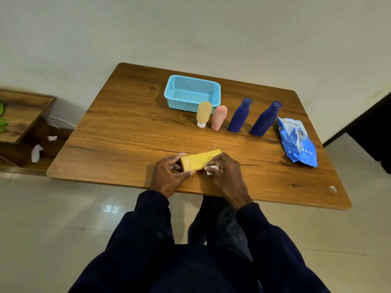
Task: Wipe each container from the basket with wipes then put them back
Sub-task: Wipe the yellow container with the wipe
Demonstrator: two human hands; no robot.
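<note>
The yellow box [200, 159] lies on the wooden table [127, 134], well in front of the blue basket [184, 104]. The left hand [168, 176] grips its left end with curled fingers. The right hand [226, 172] pinches a crumpled white wipe [210, 168] against its right part. Just in front of the basket stand a tan tube [204, 114] and a pink tube [219, 118]. To the basket's front right are two blue bottles [239, 116] and, farther out, the wipes pack [297, 142].

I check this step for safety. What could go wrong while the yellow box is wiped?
The yellow box lies near the front edge of the table; a hard stroke of the wipe might push it off. The yellow tube and pink tube stand on narrow ends, close together; a bump could topple both.
</note>
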